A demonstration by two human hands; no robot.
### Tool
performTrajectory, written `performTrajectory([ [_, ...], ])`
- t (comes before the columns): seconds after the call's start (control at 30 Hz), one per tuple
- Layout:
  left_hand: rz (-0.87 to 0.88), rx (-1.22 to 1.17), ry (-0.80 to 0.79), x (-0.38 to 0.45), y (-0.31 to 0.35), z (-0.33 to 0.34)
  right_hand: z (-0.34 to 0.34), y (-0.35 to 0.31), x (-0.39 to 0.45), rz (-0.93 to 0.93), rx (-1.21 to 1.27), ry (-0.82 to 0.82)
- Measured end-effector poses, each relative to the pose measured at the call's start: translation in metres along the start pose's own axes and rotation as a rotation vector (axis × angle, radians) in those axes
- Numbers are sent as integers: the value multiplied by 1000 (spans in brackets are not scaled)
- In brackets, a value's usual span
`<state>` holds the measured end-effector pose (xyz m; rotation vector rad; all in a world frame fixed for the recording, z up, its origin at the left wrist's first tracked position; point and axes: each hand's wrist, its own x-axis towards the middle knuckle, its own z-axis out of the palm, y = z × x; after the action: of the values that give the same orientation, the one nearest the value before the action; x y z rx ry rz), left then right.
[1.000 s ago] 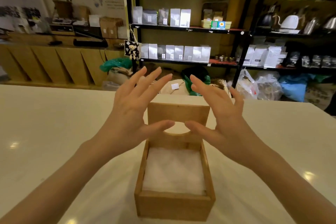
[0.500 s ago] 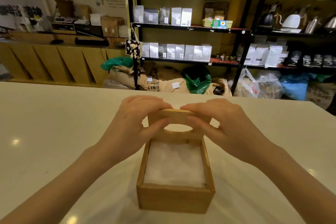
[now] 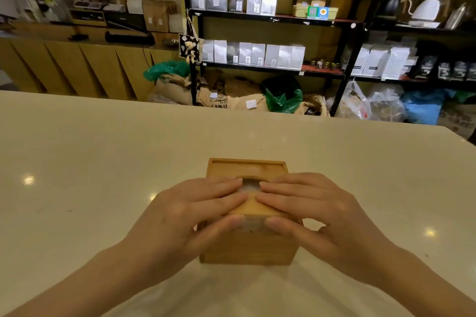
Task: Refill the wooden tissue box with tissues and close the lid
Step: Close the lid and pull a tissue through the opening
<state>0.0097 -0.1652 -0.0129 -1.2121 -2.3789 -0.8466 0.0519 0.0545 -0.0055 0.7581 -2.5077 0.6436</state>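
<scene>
The wooden tissue box stands on the white counter in front of me. Its wooden lid lies nearly flat on top of the box, with the near edge slightly raised. White tissues show through the lid's opening and in a thin gap at the near edge. My left hand rests on the lid's left half, fingers flat on top and thumb at the near edge. My right hand mirrors it on the right half. Both hands press the lid between fingers and thumb.
The white counter stretches wide on both sides and ends at a far edge. Beyond it stand black shelves with pouches and kettles, sacks and bags on the floor, and a wooden cabinet at the left.
The lid stood upright at the back of the open box with tissues exposed. Both hands took hold of its top edge and swung it down onto the box.
</scene>
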Motion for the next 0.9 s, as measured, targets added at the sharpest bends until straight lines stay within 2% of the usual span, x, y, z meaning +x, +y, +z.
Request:
performTrajectory([
  [0.2, -26, 9, -48, -11, -4, 8, 10, 4, -12, 35, 17, 14],
  [0.43, -39, 8, -25, -12, -2, 10, 12, 5, -16, 49, 33, -11],
  [0.5, -86, -13, -16, -7, -2, 6, 9, 4, -11, 53, 77, -7],
  [0.6, -197, -27, -84, 4, -4, 1, 1, 7, 4, 69, 88, -11],
  [0.67, -253, 17, -159, 10, -7, 0, -3, 9, 17, 64, -1, -77],
  [0.77, -293, 113, -276, 14, -13, 2, -6, 11, 37, 22, -97, -266],
  [0.9, -350, 180, -339, 13, -15, 5, -8, 10, 64, 27, -130, -527],
])
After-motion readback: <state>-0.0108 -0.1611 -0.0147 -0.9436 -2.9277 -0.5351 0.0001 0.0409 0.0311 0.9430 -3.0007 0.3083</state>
